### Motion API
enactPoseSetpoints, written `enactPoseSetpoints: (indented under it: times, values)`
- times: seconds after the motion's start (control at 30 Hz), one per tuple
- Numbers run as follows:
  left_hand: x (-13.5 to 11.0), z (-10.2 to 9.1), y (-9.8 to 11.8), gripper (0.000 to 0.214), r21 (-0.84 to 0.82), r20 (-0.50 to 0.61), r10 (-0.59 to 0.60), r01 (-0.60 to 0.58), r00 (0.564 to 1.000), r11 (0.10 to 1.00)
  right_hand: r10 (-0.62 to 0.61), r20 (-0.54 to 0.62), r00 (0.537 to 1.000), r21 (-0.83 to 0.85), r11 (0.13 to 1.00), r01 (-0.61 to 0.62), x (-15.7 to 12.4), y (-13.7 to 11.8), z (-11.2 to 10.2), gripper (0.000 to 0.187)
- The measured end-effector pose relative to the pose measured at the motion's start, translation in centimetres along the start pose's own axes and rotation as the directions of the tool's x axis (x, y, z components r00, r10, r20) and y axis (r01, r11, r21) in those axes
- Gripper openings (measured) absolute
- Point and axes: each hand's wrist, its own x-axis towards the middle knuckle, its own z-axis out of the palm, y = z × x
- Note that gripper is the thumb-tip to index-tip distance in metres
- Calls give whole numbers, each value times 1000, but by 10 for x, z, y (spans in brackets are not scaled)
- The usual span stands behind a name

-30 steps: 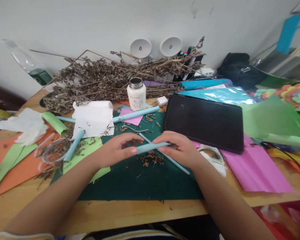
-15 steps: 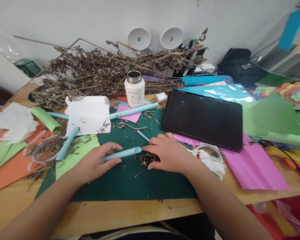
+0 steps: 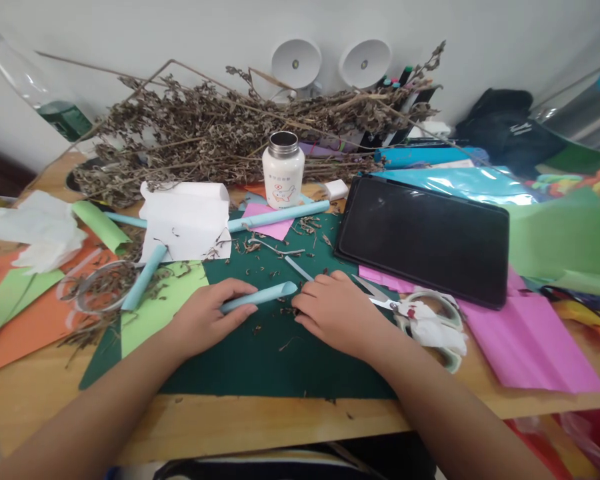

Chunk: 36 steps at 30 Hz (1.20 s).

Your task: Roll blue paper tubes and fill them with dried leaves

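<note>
My left hand point(image 3: 211, 317) is closed around a rolled light-blue paper tube point(image 3: 273, 293), its open end pointing right. Just beyond that end, my right hand point(image 3: 336, 313) is palm down with its fingers curled together over crumbled dried leaves, which it mostly hides. Both hands are above a dark green sheet point(image 3: 260, 367) strewn with leaf bits. A thin pale-blue strip point(image 3: 298, 268) reaches out from behind my right hand. Scissors point(image 3: 433, 310) with pale green handles and white tissue on them lie right of that hand.
A black tablet point(image 3: 425, 237) lies at the right, by pink paper point(image 3: 535, 340). Behind stand an uncapped white bottle point(image 3: 283, 175) and a heap of dried stalks point(image 3: 195, 140). A longer blue tube point(image 3: 280, 216), a white sheet point(image 3: 187, 223) and a short blue tube point(image 3: 145, 277) lie left of centre.
My right hand's fingers have drawn together and covered the dried leaves that showed beneath them. My left hand still holds the blue tube. The whole view has shifted slightly.
</note>
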Motion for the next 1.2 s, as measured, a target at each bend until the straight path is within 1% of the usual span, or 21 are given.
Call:
enactPoseSetpoints:
  times: [0.07, 0.13, 0.2, 0.23, 0.3, 0.33, 0.4, 0.47, 0.5, 0.53, 0.57, 0.6, 0.67, 0.77, 0.8, 0.87, 0.93, 1.07, 1.13, 1.2]
  values:
    - [0, -1, 0, 29, -16, -9, -1, 1, 1000, 1000, 0, -15, 1000, 76, 997, 1, 0, 6, -1, 12]
    - [-1, -1, 1, 29, -37, -12, -9, 9, 1000, 999, 24, -62, 998, 196, 981, -12, 0, 12, -2, 12]
    - [-1, -2, 2, 28, -56, -4, -12, 12, 1000, 998, 87, -143, 986, 355, 934, -31, -1, 17, -3, 10]
    - [-1, -2, 3, 27, -67, 0, -8, 8, 1000, 998, 139, -190, 972, 445, 895, -41, -1, 19, -3, 8]
    - [-2, -2, 5, 26, -96, 4, 3, -2, 1000, 995, 278, -268, 923, 633, 773, -49, -2, 18, -4, 5]
    - [-2, -2, 7, 26, -117, 9, 9, -8, 1000, 993, 351, -296, 888, 725, 688, -31, -2, 17, -4, 3]
    - [-3, 0, 11, 24, -167, 18, 18, -15, 1000, 986, 480, -334, 811, 864, 500, 61, -2, 11, -3, 4]
    - [-4, 3, 16, 23, -223, 25, 31, -24, 999, 975, 556, -365, 747, 918, 347, 190, -2, 4, -1, 6]
    - [-4, 5, 19, 22, -247, 26, 41, -33, 999, 968, 572, -374, 730, 924, 299, 238, -1, 1, 0, 6]
    - [-5, 6, 21, 21, -271, 23, 49, -41, 999, 962, 571, -378, 729, 925, 273, 265, -1, -1, 1, 6]
    - [-5, 7, 24, 21, -298, 16, 51, -44, 999, 954, 556, -382, 738, 923, 269, 274, 0, -3, 2, 6]
    - [-5, 9, 26, 21, -328, 6, 44, -39, 999, 944, 530, -390, 753, 918, 286, 275, 0, -4, 3, 6]
    - [-6, 10, 28, 22, -388, -21, 4, -12, 1000, 921, 460, -440, 771, 883, 376, 280, -1, -4, 3, 5]
    - [-8, 10, 28, 24, -409, -66, -19, -9, 998, 912, 369, -555, 746, 781, 540, 314, -2, 0, 0, 4]
    - [-8, 9, 27, 24, -388, -78, -7, -24, 997, 921, 338, -578, 743, 751, 576, 322, -3, 1, -1, 5]
    - [-10, 7, 26, 24, -338, -103, 17, -51, 995, 940, 277, -599, 751, 709, 620, 336, -4, 3, -4, 4]
    - [-11, 4, 26, 25, -301, -128, 17, -55, 992, 952, 209, -602, 771, 676, 647, 352, -5, 4, -6, 2]
    - [-15, 2, 27, 24, -274, -180, 8, -58, 984, 960, 48, -582, 812, 597, 702, 387, -9, 7, -9, 17]
    - [-17, 2, 27, 23, -254, -189, 29, -77, 981, 964, -30, -525, 851, 562, 739, 372, -12, 9, -11, 22]
    - [-17, 2, 26, 23, -225, -172, 53, -91, 984, 970, -76, -433, 898, 542, 774, 327, -14, 9, -13, 24]
